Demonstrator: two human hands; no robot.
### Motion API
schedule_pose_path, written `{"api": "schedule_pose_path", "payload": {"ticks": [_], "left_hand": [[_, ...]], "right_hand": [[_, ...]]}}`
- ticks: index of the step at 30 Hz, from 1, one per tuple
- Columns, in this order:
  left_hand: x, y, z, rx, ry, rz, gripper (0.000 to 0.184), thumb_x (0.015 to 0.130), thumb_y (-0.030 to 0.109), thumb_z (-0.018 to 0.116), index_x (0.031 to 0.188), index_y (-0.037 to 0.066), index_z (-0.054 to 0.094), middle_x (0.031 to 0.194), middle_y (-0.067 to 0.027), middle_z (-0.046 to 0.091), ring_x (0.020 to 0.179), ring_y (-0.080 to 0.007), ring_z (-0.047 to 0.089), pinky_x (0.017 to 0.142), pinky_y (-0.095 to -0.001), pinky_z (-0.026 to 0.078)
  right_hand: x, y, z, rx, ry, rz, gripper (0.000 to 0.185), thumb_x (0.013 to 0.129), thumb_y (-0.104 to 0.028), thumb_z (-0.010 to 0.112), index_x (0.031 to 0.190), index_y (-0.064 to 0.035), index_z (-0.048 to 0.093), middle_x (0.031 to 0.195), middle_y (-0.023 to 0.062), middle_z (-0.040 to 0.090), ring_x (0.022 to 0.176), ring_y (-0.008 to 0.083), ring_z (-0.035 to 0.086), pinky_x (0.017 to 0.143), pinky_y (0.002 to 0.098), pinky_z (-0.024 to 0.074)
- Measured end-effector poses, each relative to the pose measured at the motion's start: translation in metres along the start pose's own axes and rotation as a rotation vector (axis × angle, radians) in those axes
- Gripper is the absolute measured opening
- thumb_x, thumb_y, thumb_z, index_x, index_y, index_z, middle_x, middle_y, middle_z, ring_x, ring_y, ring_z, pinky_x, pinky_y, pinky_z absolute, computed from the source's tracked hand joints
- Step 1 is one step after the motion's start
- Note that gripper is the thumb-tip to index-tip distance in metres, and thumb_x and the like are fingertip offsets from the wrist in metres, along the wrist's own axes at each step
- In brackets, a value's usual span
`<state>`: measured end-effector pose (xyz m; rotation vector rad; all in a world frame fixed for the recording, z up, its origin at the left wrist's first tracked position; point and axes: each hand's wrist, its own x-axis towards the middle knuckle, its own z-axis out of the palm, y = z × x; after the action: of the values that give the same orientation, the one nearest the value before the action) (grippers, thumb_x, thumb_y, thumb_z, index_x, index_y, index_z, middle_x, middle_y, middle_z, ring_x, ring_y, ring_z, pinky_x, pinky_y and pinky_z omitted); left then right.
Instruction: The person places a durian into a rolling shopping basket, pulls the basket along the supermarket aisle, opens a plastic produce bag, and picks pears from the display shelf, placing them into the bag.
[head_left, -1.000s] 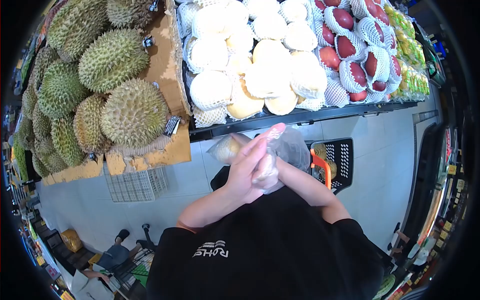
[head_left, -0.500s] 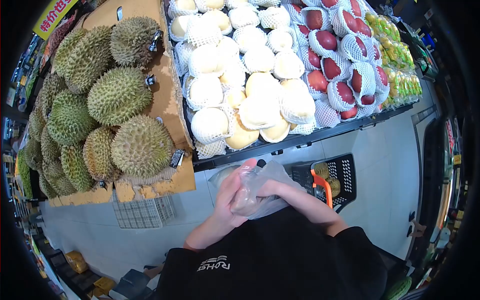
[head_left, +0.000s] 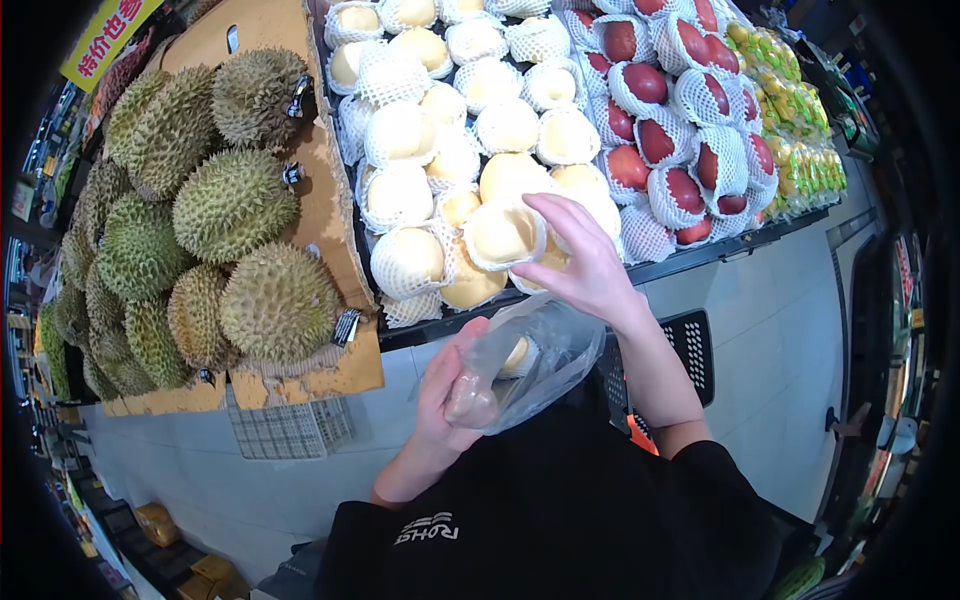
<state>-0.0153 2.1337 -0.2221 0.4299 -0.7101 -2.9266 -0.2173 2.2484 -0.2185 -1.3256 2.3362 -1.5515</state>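
My left hand [head_left: 437, 393] is closed around one side of a clear plastic bag [head_left: 555, 350], whose mouth hangs open. Through the bag a pale yellow fruit [head_left: 516, 354] shows in part, along with some white netting. My right hand [head_left: 592, 272] reaches over the front of the fruit display, its thumb and fingers spread. Between them, at their tips, sits a round pale yellow fruit [head_left: 502, 236] in a white foam net. I cannot tell whether the fingers touch it. More netted pale fruits [head_left: 407, 262] lie around it.
Spiky durians [head_left: 280, 300] are piled on cardboard at the left. Red fruits [head_left: 678, 195] in foam nets and yellow packaged fruit [head_left: 808, 178] fill the right side. Below the display's edge, a black basket [head_left: 692, 350] with an orange handle is partly behind my right arm. A pale crate [head_left: 290, 428] stands below the durians.
My right hand has come out of the plastic bag and moved up to the pale fruits, its fingers opening. My left hand still holds the bag, which now gapes wider.
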Motion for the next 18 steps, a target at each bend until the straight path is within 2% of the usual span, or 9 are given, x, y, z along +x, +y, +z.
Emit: {"api": "schedule_pose_path", "payload": {"ticks": [2,3,5,7,8,10,18], "left_hand": [[0.001,-0.001,-0.009,0.000,-0.018,0.006,0.046,0.105,0.027,0.021,0.144,0.003,0.025,0.045,0.0067,0.023,0.033,-0.0033,0.017,0.034,-0.0201,0.017],[0.003,-0.003,-0.017,-0.089,-0.146,0.025,0.045,0.104,0.027,0.027,0.142,0.003,0.030,0.074,-0.0014,0.043,0.037,-0.0038,0.027,0.035,-0.0199,0.021],[0.004,-0.004,-0.020,-0.177,-0.273,0.045,0.045,0.103,0.027,0.033,0.141,0.004,0.035,0.104,-0.0094,0.063,0.042,-0.0044,0.037,0.036,-0.0196,0.025],[0.004,-0.004,-0.018,-0.227,-0.280,0.064,0.045,0.104,0.028,0.030,0.141,0.003,0.034,0.061,0.0016,0.051,0.034,-0.0037,0.023,0.034,-0.0211,0.019],[0.004,-0.005,-0.017,-0.227,-0.276,0.069,0.045,0.104,0.028,0.030,0.141,0.003,0.034,0.061,0.0016,0.051,0.034,-0.0037,0.023,0.034,-0.0211,0.019],[0.005,-0.004,-0.013,-0.166,-0.199,0.077,0.045,0.104,0.027,0.028,0.141,0.004,0.033,0.046,0.0072,0.024,0.033,-0.0034,0.018,0.034,-0.0214,0.017],[0.014,-0.007,-0.008,-0.165,-0.195,0.078,0.044,0.104,0.027,0.028,0.141,0.003,0.034,0.046,0.0071,0.025,0.033,-0.0034,0.018,0.034,-0.0216,0.015]], "right_hand": [[0.014,0.015,0.010,-0.457,-0.172,-0.129,0.085,0.067,-0.027,0.079,0.137,-0.0023,0.039,0.131,0.0212,0.048,0.128,0.0353,0.042,0.104,0.0502,0.0339],[0.020,0.024,0.013,-0.455,-0.166,-0.130,0.085,0.067,-0.027,0.079,0.137,-0.0023,0.039,0.131,0.0212,0.048,0.128,0.0353,0.042,0.104,0.0502,0.0339],[0.028,0.039,0.018,-0.559,-0.367,-0.159,0.102,0.062,-0.034,0.080,0.143,-0.0040,0.026,0.138,0.0218,0.038,0.135,0.0395,0.029,0.110,0.0584,0.0208],[0.037,0.039,0.016,-0.568,-0.418,-0.180,0.102,0.062,-0.034,0.080,0.143,-0.0036,0.027,0.135,0.0212,0.041,0.134,0.0395,0.031,0.109,0.0597,0.0218],[0.039,0.039,0.016,-0.579,-0.470,-0.198,0.102,0.061,-0.034,0.080,0.143,-0.0032,0.028,0.132,0.0206,0.044,0.133,0.0394,0.033,0.107,0.0610,0.0228],[0.042,0.042,0.017,-0.564,-0.492,-0.197,0.100,0.061,-0.033,0.080,0.142,-0.0030,0.030,0.130,0.0199,0.046,0.132,0.0390,0.034,0.108,0.0610,0.0229],[0.043,0.048,0.022,-0.499,-0.431,-0.245,0.081,0.059,-0.023,0.076,0.129,-0.0018,0.043,0.122,0.0173,0.052,0.130,0.0357,0.037,0.108,0.0605,0.0236]]}}
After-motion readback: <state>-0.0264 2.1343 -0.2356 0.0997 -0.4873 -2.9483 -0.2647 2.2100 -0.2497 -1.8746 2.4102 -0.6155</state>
